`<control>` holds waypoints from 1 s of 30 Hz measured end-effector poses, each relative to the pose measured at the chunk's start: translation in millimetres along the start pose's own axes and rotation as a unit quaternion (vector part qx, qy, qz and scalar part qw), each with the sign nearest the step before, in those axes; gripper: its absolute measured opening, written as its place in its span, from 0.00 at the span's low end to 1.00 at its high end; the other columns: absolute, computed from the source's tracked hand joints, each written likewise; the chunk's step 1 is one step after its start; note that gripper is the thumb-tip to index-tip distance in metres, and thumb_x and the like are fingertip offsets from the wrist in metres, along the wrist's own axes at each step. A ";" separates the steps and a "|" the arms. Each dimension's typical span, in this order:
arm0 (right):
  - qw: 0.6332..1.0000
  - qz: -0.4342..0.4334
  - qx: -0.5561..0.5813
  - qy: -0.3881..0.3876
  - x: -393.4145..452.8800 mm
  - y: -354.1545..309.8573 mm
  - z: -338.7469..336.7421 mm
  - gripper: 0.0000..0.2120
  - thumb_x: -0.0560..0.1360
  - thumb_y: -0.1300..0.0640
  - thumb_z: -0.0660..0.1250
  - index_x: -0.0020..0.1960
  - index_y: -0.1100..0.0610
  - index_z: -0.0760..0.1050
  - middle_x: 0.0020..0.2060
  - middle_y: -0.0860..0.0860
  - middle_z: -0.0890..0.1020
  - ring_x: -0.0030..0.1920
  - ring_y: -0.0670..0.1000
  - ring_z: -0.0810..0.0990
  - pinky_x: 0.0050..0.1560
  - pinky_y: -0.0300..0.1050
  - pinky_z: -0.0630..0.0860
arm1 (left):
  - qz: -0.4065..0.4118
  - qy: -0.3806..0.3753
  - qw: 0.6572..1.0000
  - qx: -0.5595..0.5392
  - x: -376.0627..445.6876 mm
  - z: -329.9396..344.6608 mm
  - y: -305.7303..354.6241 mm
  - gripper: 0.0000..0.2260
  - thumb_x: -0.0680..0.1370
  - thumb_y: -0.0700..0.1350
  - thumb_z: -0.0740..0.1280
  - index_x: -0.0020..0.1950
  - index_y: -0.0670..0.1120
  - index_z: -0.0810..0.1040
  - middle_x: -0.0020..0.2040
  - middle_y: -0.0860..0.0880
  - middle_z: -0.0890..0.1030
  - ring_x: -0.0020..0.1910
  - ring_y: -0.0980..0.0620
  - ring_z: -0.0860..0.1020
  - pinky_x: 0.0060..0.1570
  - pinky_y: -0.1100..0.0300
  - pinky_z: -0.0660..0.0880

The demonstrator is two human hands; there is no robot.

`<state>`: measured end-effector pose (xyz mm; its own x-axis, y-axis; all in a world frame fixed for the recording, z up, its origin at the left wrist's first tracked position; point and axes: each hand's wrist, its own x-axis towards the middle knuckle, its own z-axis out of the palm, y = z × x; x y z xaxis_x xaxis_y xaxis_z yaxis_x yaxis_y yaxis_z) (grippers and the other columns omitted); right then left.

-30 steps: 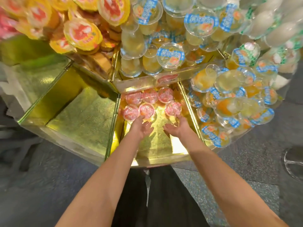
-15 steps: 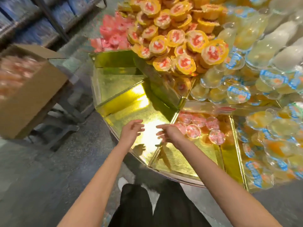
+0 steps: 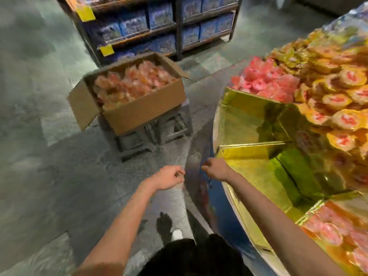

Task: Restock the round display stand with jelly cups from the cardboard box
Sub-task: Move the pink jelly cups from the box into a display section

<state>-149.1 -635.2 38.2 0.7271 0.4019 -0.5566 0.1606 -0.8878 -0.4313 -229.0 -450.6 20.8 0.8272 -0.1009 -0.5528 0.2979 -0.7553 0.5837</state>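
An open cardboard box [image 3: 143,114] full of pink jelly cups [image 3: 135,82] sits on a dark crate at the centre left. The round display stand [image 3: 249,120] with gold-lined compartments fills the right side. A few pink jelly cups [image 3: 326,230] lie in its near compartment at the lower right. My left hand [image 3: 169,177] hangs over the floor with loosely curled fingers and holds nothing. My right hand [image 3: 216,170] is at the stand's near rim, fingers loosely curled, with nothing in it. Both hands are well short of the box.
Yellow-lidded cups [image 3: 342,120] and pink cups [image 3: 264,82] are piled on the stand's upper tiers. A dark crate [image 3: 159,134] holds up the box. Shelving with blue packages [image 3: 163,26] stands at the back. Grey floor [image 3: 49,156] lies between me and the box.
My view has swung left from the stand to the cardboard box. Both hands left the compartment with the pink cups and moved left, past the stand's rim, with nothing in them.
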 end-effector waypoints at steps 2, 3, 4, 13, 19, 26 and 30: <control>0.999 -0.017 -0.028 -0.008 12.2 -30.2 -2.2 0.15 0.81 0.54 0.59 0.57 0.65 0.76 0.58 0.63 0.79 0.61 0.60 0.76 0.53 0.47 0.68 | -0.014 0.018 1.000 -0.013 -4.6 -20.5 -25.0 0.14 0.78 0.44 0.67 0.63 0.47 0.77 0.57 0.47 0.81 0.55 0.50 0.79 0.57 0.60 0.72; 0.999 -0.025 -0.038 -0.013 19.0 -42.8 -4.1 0.15 0.81 0.55 0.59 0.59 0.65 0.76 0.59 0.63 0.79 0.61 0.60 0.76 0.54 0.47 0.68 | -0.018 0.031 0.999 -0.023 -5.6 -30.1 -35.7 0.14 0.78 0.44 0.67 0.63 0.48 0.77 0.57 0.47 0.81 0.54 0.51 0.78 0.55 0.61 0.72; 0.998 -0.032 -0.046 -0.018 26.6 -54.2 -6.4 0.16 0.80 0.55 0.59 0.60 0.64 0.76 0.60 0.62 0.79 0.62 0.60 0.76 0.55 0.47 0.68 | -0.023 0.044 0.998 -0.034 -5.8 -39.2 -46.1 0.14 0.78 0.45 0.67 0.63 0.48 0.77 0.57 0.48 0.81 0.52 0.53 0.78 0.52 0.63 0.71; 0.994 -0.086 -0.057 -0.033 137.8 -135.2 -34.2 0.14 0.80 0.54 0.60 0.61 0.59 0.76 0.53 0.58 0.82 0.52 0.56 0.81 0.52 0.48 0.76 | -0.059 0.123 0.983 -0.124 17.0 -121.9 -101.3 0.13 0.81 0.47 0.63 0.65 0.50 0.75 0.57 0.51 0.78 0.52 0.50 0.79 0.52 0.57 0.75; 0.991 -0.109 -0.051 -0.050 235.4 -176.3 -66.9 0.14 0.79 0.56 0.61 0.57 0.64 0.77 0.48 0.62 0.83 0.50 0.61 0.80 0.50 0.52 0.76 | -0.088 0.142 0.972 -0.164 79.2 -187.9 -128.1 0.12 0.81 0.46 0.63 0.64 0.49 0.76 0.58 0.50 0.79 0.53 0.51 0.78 0.51 0.60 0.73; 0.993 -0.096 -0.056 -0.048 338.5 -210.0 -125.4 0.12 0.78 0.57 0.63 0.55 0.64 0.79 0.48 0.61 0.83 0.49 0.61 0.81 0.48 0.50 0.75 | -0.102 0.150 0.960 -0.213 165.4 -276.9 -135.6 0.12 0.81 0.45 0.63 0.64 0.48 0.76 0.53 0.51 0.79 0.52 0.52 0.78 0.51 0.61 0.71; 0.995 -0.069 -0.052 -0.049 392.8 -219.4 -146.4 0.12 0.78 0.57 0.63 0.56 0.61 0.79 0.49 0.58 0.84 0.49 0.58 0.81 0.50 0.48 0.76 | -0.098 0.156 0.952 -0.244 204.9 -310.2 -142.4 0.12 0.81 0.44 0.63 0.64 0.47 0.75 0.56 0.49 0.79 0.52 0.54 0.76 0.54 0.61 0.71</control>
<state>199.0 -315.4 18.1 0.6249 0.5375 -0.5663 0.3270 -0.8388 -0.4353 45.9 -162.9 8.9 0.8114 0.2662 -0.5203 0.5842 -0.3420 0.7361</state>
